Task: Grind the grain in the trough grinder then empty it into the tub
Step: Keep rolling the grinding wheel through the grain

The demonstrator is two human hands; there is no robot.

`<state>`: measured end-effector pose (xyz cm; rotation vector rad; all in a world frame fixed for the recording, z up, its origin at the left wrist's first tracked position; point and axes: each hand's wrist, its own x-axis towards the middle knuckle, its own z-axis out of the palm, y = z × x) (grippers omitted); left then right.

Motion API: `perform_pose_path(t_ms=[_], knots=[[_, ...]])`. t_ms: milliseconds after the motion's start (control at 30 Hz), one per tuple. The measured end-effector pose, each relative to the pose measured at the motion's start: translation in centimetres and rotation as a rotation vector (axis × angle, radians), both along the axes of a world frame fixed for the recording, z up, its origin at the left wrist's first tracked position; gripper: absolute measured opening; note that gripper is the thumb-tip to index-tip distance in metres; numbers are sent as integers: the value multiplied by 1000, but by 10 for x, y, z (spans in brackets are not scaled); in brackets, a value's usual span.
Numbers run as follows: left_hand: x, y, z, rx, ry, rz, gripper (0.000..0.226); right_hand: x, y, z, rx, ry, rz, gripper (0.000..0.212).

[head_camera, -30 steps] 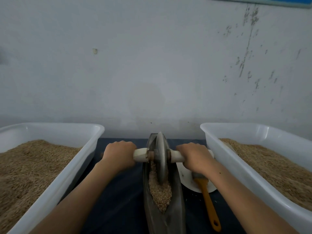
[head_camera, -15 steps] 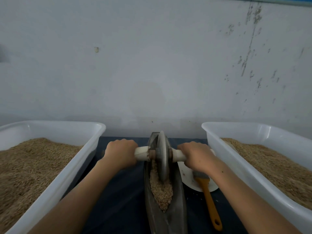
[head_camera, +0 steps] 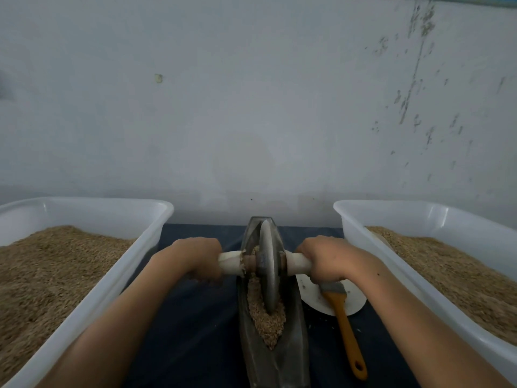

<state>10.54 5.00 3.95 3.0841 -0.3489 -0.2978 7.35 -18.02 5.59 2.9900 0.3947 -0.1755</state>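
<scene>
Firmly, hands (head_camera: 324,259) around wheel handle (head_camera: 229,263).

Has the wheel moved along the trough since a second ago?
Yes, slightly: the wheel has rolled toward the person. Its top now sits just below the far tip of the trough, not over it.

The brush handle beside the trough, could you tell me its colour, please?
Orange, seen in the head view: brush handle.
</scene>
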Motion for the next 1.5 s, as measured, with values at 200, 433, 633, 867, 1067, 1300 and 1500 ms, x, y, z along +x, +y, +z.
perform_pose_path(t_ms=[200, 433, 633, 867, 1067, 1300, 1500], knots=[[-4, -6, -4, 115, -421, 18, 30, 8, -1, -14, 69, -169, -16, 24], [-5, -4, -4, 111, -344, 33, 34, 10, -1, -14, 48, -138, -8, 27], [-6, -4, 1, 111, -175, 38, 43, 4, -3, -6, 22, -10, 6, 33], [-4, -4, -6, 87, -418, 6, 27, 9, -2, -15, 68, -150, -6, 27], [-1, -6, -12, 74, -557, -2, 20, 9, 1, -18, 71, -227, -28, 24], [-5, -3, 1, 128, -157, 10, 38, 0, 0, 0, 35, 59, -20, 33], [-2, -2, -4, 104, -297, 8, 31, 2, 2, -5, 22, -29, -29, 28]])
